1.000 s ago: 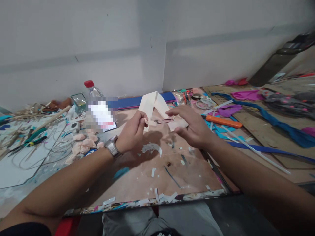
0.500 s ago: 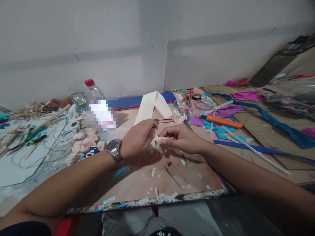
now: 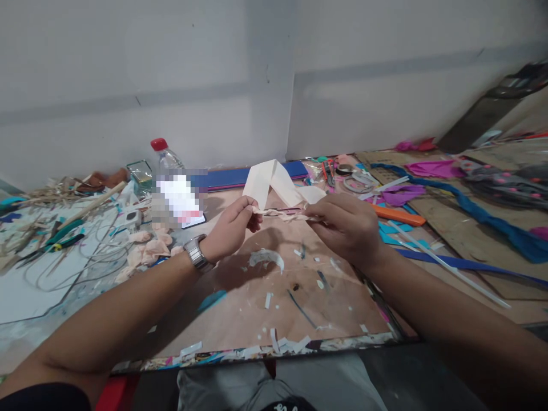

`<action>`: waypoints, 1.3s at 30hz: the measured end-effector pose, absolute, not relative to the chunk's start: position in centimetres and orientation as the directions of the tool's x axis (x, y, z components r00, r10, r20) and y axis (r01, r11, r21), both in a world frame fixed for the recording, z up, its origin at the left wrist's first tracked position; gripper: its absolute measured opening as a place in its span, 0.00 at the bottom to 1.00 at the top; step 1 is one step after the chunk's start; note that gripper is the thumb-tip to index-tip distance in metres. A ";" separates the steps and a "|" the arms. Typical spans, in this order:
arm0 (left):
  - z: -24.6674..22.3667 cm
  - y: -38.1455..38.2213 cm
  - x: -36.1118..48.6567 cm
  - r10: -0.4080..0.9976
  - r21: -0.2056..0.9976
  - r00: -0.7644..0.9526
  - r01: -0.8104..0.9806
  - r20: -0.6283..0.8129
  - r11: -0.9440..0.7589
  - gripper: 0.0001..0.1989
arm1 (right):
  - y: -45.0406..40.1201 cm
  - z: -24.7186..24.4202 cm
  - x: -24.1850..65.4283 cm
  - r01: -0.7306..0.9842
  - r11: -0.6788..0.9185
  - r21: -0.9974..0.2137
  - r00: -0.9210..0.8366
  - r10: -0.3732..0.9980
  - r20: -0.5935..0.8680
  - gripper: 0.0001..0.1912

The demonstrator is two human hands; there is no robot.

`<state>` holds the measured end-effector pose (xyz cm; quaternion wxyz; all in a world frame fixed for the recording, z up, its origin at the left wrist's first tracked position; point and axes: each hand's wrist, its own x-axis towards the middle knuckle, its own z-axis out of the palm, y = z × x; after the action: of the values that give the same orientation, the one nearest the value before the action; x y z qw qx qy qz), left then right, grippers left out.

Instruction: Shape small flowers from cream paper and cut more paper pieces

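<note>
A thin twisted strip of pale peach paper is stretched level between my two hands, above the board. My left hand pinches its left end, with a metal watch on the wrist. At the other end my right hand is closed on the strip, knuckles up. Just behind the strip lie small pink-handled snips, partly hidden by it. A folded cream paper band stands behind them.
At the left are a bottle, a lit phone, crumpled peach pieces and green pliers. An orange cutter, blue strips and purple scraps lie at the right. Paper bits line the front edge.
My hands have moved apart, and the bunched peach paper between them is now drawn out into a twisted strip. Both hands are slightly higher, and my right hand has turned knuckles up.
</note>
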<state>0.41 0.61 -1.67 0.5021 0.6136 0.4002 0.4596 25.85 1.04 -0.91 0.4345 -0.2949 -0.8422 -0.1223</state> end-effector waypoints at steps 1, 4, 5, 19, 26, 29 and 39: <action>-1.6 0.7 0.4 0.961 0.992 0.249 -0.034 0.124 -0.119 0.07 | 1.1 -0.8 25.9 0.605 0.796 -0.013 -0.464 0.366 0.807 0.08; -1.3 0.9 0.4 0.973 0.976 0.229 -0.216 0.027 0.024 0.04 | 1.2 -0.8 25.7 0.584 0.809 0.061 -0.522 0.316 0.793 0.07; -1.3 0.9 0.4 0.975 0.965 0.223 -0.259 0.008 0.052 0.03 | 1.3 -0.9 25.6 0.575 0.815 0.064 -0.541 0.321 0.777 0.05; -1.7 -0.2 0.2 0.862 0.848 0.289 0.217 0.416 -0.482 0.10 | 0.5 -2.2 24.0 0.447 0.796 -0.408 -0.487 0.599 0.636 0.19; -1.4 -0.7 0.6 0.828 0.790 0.396 0.311 0.398 -0.528 0.10 | 0.1 -2.5 23.4 0.356 0.866 -0.350 -0.514 0.495 0.701 0.26; -1.4 -0.9 0.8 0.828 0.816 0.414 0.275 0.377 -0.509 0.09 | -0.1 -2.7 23.1 0.319 0.887 -0.334 -0.548 0.460 0.698 0.22; -1.1 -1.3 1.0 0.839 0.876 0.435 0.193 0.327 -0.442 0.10 | -0.7 -3.0 22.6 0.387 0.808 -0.444 -0.408 0.582 0.703 0.07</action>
<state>0.96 -1.28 -1.08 0.3995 0.7468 0.3456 0.4041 22.65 -0.74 -3.01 0.4596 -0.2913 -0.8322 0.1060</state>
